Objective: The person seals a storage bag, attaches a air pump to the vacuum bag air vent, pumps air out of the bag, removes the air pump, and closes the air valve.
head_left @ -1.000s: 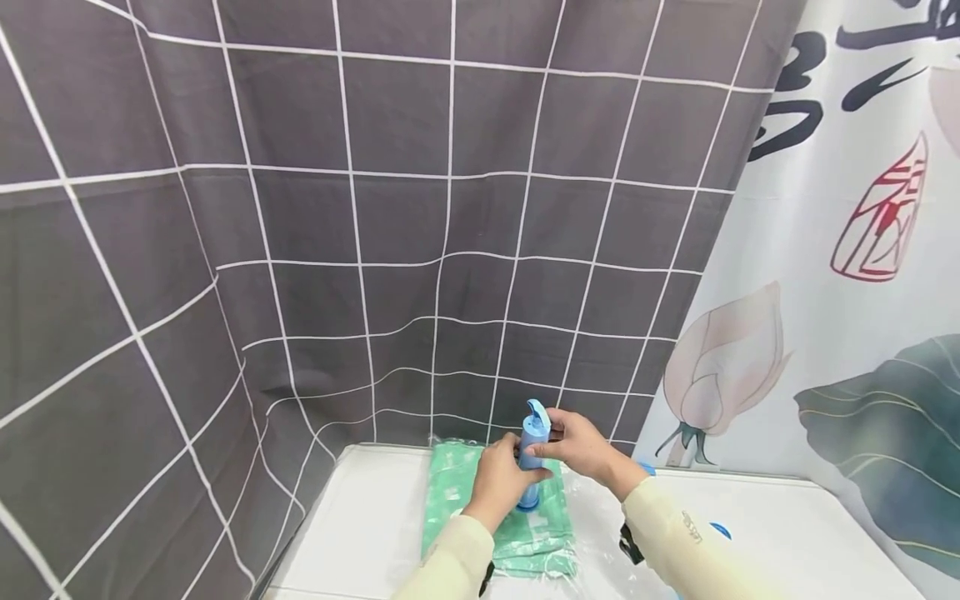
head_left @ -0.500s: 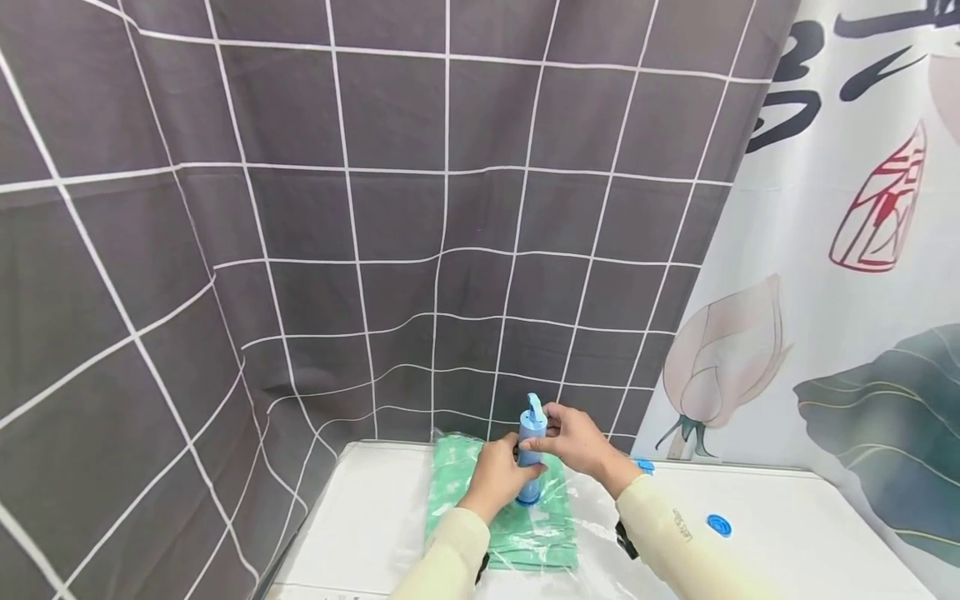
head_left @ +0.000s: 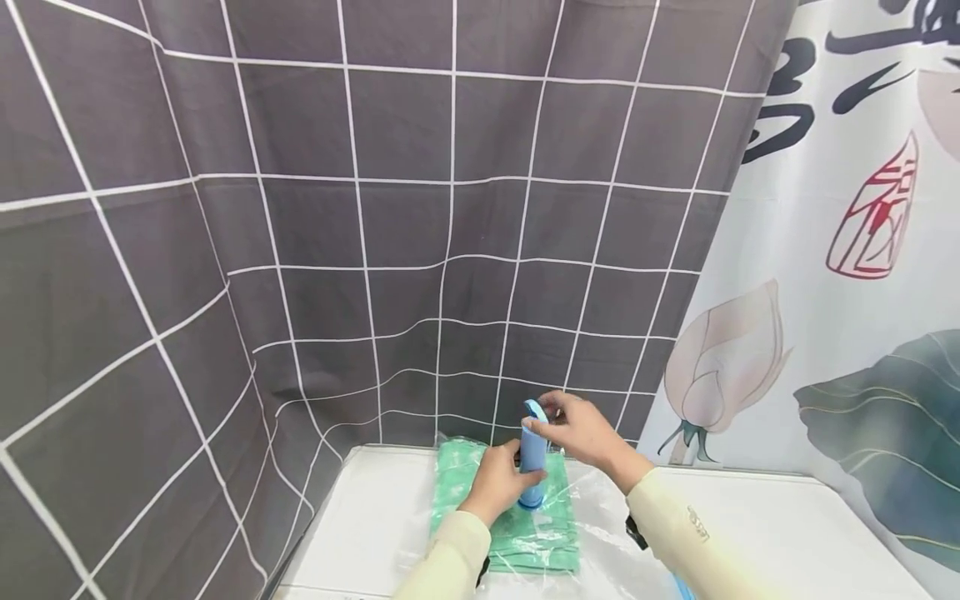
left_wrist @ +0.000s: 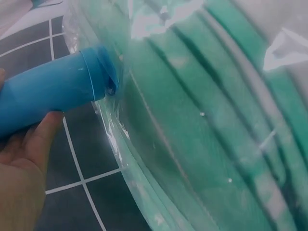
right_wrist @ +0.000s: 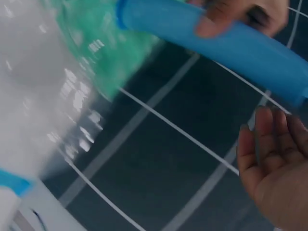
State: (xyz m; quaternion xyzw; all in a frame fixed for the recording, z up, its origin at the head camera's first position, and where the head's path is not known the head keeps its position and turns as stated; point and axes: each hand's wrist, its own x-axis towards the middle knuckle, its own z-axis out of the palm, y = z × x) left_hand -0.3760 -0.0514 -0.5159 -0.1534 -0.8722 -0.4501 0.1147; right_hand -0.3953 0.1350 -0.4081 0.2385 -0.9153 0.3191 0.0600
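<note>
Left hand (head_left: 498,479) sits at 8 o'clock to the light-blue, smooth, plastic-looking cylindrical bottle (head_left: 533,454), forearm angled in from 7; its grip is wrapped on the lower body, thumb on the near side, fingers going round behind. Right hand (head_left: 581,425) at 2 o'clock, a bit higher, forearm in from 4; grip is on the bottle's top end, thumb across the front, fingers bent behind the tilted blue flap (head_left: 534,407). Can't read how firm that one is; right wrist view is blurred. Bottle is at 5 o'clock in the head view, near upright, darker-blue ring (head_left: 530,505) at its base, over a flat folded green fabric bundle with pale patches (head_left: 551,546) in glossy, creased clear film. Can't tell whether base and film touch. Counts: 1 bottle, 1 bundle, 2 hands, 2 cream cloth sleeves (head_left: 690,533). One blue piece (head_left: 684,587) at 4 o'clock, mostly behind the right sleeve. White flat tabletop (head_left: 375,500) under it all. Rippled grey cloth with white grid lines (head_left: 401,221) at 12; white printed banner with a lotus bud (head_left: 723,367) at 2.
</note>
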